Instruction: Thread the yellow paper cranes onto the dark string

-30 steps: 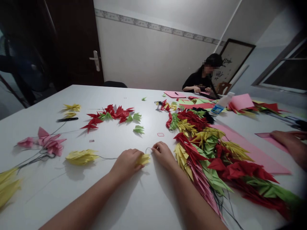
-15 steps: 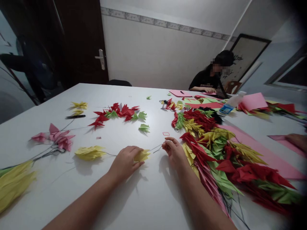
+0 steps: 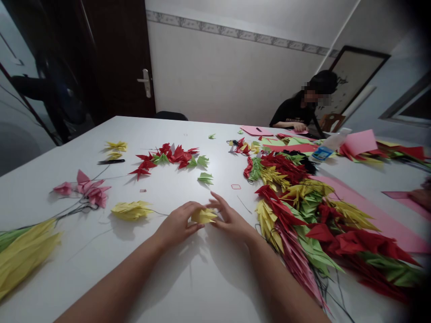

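My left hand [image 3: 180,222] pinches a small yellow folded-paper piece [image 3: 204,216] above the white table. From the right, my right hand [image 3: 229,220] reaches to the same piece with its fingers apart, index raised above it and thumb below. Whether those fingers touch the paper is hard to tell. A dark cord runs left from my left hand to a yellow cluster of folded paper [image 3: 131,210]. To the right of my right hand, a thin dark needle-like strip [image 3: 244,204] lies on the table.
Strings of red, green and yellow folded paper [image 3: 303,215] cover the right side. Red and green pieces [image 3: 175,154], pink paper flowers [image 3: 90,188] and a black-handled cutter [image 3: 112,161] lie left and ahead. A plastic bottle [image 3: 323,152] and a seated person [image 3: 296,112] are farther back.
My right hand has let go of the thin strip, now on the table, and moved left to the yellow piece. My left hand still holds that piece. The view has shifted slightly.
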{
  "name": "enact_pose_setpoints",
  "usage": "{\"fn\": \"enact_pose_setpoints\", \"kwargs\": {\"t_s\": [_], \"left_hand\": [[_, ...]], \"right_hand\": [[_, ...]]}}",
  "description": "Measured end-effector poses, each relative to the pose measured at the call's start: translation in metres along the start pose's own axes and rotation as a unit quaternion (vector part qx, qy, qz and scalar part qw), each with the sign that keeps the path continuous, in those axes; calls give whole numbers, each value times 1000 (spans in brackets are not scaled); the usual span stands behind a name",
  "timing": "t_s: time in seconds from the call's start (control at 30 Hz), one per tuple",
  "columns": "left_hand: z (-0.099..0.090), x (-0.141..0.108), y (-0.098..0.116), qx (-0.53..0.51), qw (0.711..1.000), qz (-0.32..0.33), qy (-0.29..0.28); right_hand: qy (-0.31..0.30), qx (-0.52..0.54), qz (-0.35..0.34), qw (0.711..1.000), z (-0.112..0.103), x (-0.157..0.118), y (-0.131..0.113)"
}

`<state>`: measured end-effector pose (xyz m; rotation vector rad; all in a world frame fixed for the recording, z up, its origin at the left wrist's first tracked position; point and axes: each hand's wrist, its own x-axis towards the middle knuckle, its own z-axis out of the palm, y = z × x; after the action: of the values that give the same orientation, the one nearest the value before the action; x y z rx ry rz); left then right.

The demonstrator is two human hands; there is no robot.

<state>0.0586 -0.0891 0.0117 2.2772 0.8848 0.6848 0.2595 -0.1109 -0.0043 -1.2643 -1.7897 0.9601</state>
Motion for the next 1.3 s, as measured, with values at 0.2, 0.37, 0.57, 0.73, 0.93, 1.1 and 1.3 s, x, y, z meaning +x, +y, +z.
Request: {"fn": "enact_pose_setpoints", "kwargs": {"t_s": [0.2, 0.37, 0.57, 0.73, 0.93, 1.1, 1.3], "left_hand": [[0, 2, -2, 4, 999, -37, 34], [3, 3, -4, 24, 998, -35, 50], [-6, 2, -2, 106, 993, -40, 33], [-28, -1, 3, 261, 965, -19, 10], [-48, -11, 4, 296, 955, -11, -1], [-55, -20, -6, 295, 955, -28, -19], [-55, -24, -16, 270, 962, -31, -13]], "right_hand": [[-5, -24, 47, 999, -11, 0, -5], [54, 31, 60, 996, -21, -7, -15], [142, -10, 96, 985, -30, -9, -9], [148, -56, 125, 979, -33, -8, -3], [162, -92, 144, 972, -34, -10, 0], [159, -125, 153, 967, -33, -10, 1], [141, -184, 169, 958, -35, -11, 4]]}}
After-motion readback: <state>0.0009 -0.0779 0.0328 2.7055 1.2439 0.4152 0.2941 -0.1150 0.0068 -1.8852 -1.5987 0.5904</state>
